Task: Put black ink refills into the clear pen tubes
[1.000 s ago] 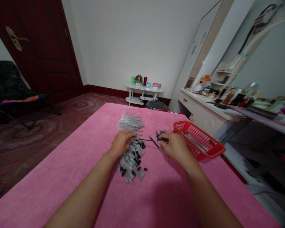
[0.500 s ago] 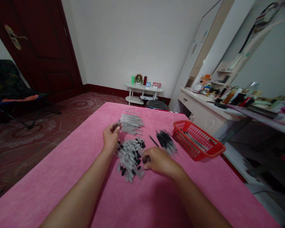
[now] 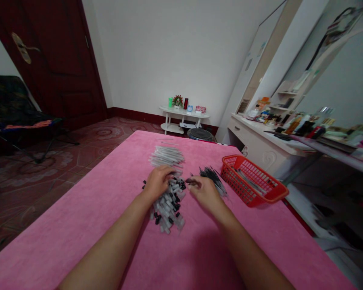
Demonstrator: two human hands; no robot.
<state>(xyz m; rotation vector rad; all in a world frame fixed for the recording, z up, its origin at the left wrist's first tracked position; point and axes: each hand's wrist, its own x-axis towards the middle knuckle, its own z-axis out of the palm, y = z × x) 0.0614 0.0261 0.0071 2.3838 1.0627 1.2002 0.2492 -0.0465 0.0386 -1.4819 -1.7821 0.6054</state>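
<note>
On the pink cloth lies a loose pile of small clear and black pen caps [image 3: 166, 205]. My left hand [image 3: 157, 183] is over the pile's far left side, its fingers closed; what they hold is hidden. Just beyond it, a bundle of clear pen barrels [image 3: 167, 154] lies side by side. My right hand [image 3: 205, 193] is at the right edge of the caps, thumb and fingers pinched together. Dark shading at its fingertips makes any small thing there impossible to name. Beside that hand lies a heap of thin black-and-clear pen refills [image 3: 213, 179].
A red plastic basket [image 3: 254, 181] with several thin sticks inside stands at the table's right. The pink cloth [image 3: 97, 205] covers the table. A cluttered dresser [image 3: 260, 139] is on the right, a folding chair [image 3: 24, 117] on the left.
My left hand has moved from the barrels toward me and to the right, over the caps. My right hand has lifted slightly away from me, and the hands are closer together.
</note>
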